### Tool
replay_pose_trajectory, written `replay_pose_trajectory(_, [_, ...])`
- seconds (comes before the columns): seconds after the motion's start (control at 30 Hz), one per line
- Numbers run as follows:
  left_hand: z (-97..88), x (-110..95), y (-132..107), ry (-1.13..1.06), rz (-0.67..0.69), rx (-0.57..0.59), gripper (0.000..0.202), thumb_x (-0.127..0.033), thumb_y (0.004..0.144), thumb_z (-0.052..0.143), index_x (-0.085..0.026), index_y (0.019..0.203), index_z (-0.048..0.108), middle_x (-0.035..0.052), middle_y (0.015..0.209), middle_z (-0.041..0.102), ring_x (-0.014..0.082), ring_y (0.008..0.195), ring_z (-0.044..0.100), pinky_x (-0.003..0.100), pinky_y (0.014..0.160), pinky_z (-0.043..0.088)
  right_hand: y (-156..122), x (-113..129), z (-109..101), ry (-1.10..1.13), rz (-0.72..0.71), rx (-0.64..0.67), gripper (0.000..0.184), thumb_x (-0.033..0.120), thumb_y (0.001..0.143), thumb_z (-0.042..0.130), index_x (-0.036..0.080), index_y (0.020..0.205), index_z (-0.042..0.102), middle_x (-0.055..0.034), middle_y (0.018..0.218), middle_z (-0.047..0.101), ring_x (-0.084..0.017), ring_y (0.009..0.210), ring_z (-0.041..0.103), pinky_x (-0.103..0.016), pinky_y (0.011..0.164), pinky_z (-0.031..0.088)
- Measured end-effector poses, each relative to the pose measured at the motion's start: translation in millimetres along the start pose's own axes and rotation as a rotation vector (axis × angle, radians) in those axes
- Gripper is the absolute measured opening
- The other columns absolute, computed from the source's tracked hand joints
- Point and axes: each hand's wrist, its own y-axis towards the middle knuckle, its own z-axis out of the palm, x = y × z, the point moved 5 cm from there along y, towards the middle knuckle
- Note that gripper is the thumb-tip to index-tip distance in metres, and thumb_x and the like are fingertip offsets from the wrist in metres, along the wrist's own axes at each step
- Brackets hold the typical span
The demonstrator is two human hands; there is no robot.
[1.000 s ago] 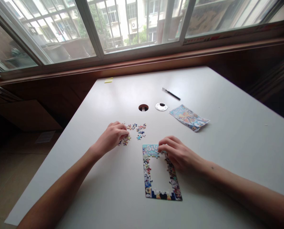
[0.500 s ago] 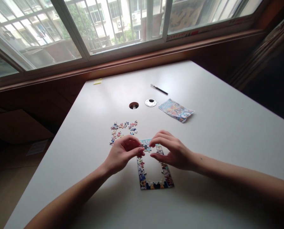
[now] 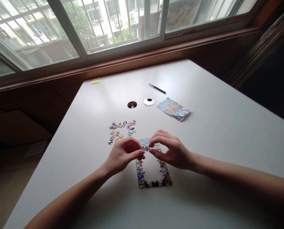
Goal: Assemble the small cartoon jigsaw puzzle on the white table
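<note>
A jigsaw puzzle frame [image 3: 165,175] lies on the white table, its border joined around a bare middle. Both hands meet over its upper part. My left hand [image 3: 125,154] is closed, thumb and fingers pinched at the left end of a small dark puzzle piece [image 3: 145,148]. From the right, my right hand [image 3: 172,149] has its thumb and index finger drawn together at the same piece's other end. The fingertips partly hide the piece and the frame's upper edges. Several loose puzzle pieces [image 3: 119,124] lie beyond my left hand.
A creased picture sheet [image 3: 174,108] lies beyond my right hand. Farther back are a pen [image 3: 157,88], a round silver cover [image 3: 149,101] and a cable hole [image 3: 132,105] in the table [image 3: 84,127]. A yellow sticky note [image 3: 95,81] sits at the far edge, below the window.
My right thumb and index finger have closed toward each other at the small piece. My left hand has hardly moved. The whole view has shifted slightly.
</note>
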Motion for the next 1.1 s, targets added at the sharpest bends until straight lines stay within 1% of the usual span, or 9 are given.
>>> replay_pose_trajectory(0.13, [0.0,0.7,1.8,-0.006,-0.001,-0.004,0.019,-0.022,0.08,0.076,-0.011,0.087,0.061,0.0066,0.073,0.071,0.0172,0.069,0.07,0.031,0.066,0.059,0.2,0.7,0.1,0.006,-0.002,-0.005,0.007,0.012,0.086,0.063,0.018,0.089,0.062,-0.0049,0.08,0.064,-0.018,0.077,0.054,-0.033,0.071,0.047])
replay_pose_trajectory(0.27, [0.2,0.3,1.9,-0.006,-0.002,-0.005,0.019,-0.021,0.081,0.075,-0.011,0.088,0.061,0.0063,0.074,0.07,0.0172,0.07,0.07,0.03,0.067,0.058,-0.7,0.0,0.7,0.001,0.002,0.0,0.005,0.013,0.086,0.063,0.018,0.088,0.062,-0.0049,0.079,0.064,-0.018,0.076,0.054,-0.034,0.071,0.047])
replay_pose_trajectory(0.53, [0.9,-0.1,-0.1,0.011,0.021,-0.006,0.022,-0.019,0.077,0.078,-0.012,0.088,0.061,0.0036,0.077,0.067,0.0153,0.074,0.069,0.025,0.066,0.056,-0.6,0.5,3.1,-0.001,-0.016,0.016,0.003,0.017,0.088,0.064,0.018,0.086,0.063,-0.0044,0.077,0.065,-0.017,0.075,0.053,-0.033,0.07,0.046])
replay_pose_trajectory(0.8, [4.9,1.9,-1.4,-0.065,0.039,0.038,0.024,-0.017,0.078,0.077,-0.014,0.092,0.058,0.0034,0.08,0.067,0.0156,0.078,0.067,0.028,0.069,0.055,-1.5,4.7,4.5,-0.009,-0.046,0.029,0.003,0.019,0.089,0.065,0.018,0.086,0.063,-0.004,0.076,0.065,-0.017,0.073,0.052,-0.032,0.07,0.044])
replay_pose_trajectory(1.0, [7.5,0.9,-3.4,-0.063,0.082,0.051,0.019,-0.015,0.082,0.073,-0.014,0.094,0.058,0.0091,0.1,0.069,0.0158,0.084,0.067,0.028,0.071,0.056,-2.9,5.2,5.4,-0.042,-0.088,0.037,0.002,0.017,0.088,0.066,0.018,0.087,0.064,-0.0038,0.074,0.064,-0.016,0.071,0.053,-0.032,0.069,0.043])
replay_pose_trajectory(1.1, [8.3,0.3,-3.5,-0.059,0.089,0.049,0.019,-0.016,0.083,0.072,-0.014,0.097,0.059,0.0097,0.099,0.07,0.0171,0.086,0.067,0.029,0.072,0.056,-3.1,6.7,5.7,-0.046,-0.108,0.045,0.003,0.018,0.087,0.067,0.018,0.087,0.064,-0.0034,0.074,0.064,-0.015,0.07,0.053,-0.032,0.069,0.043])
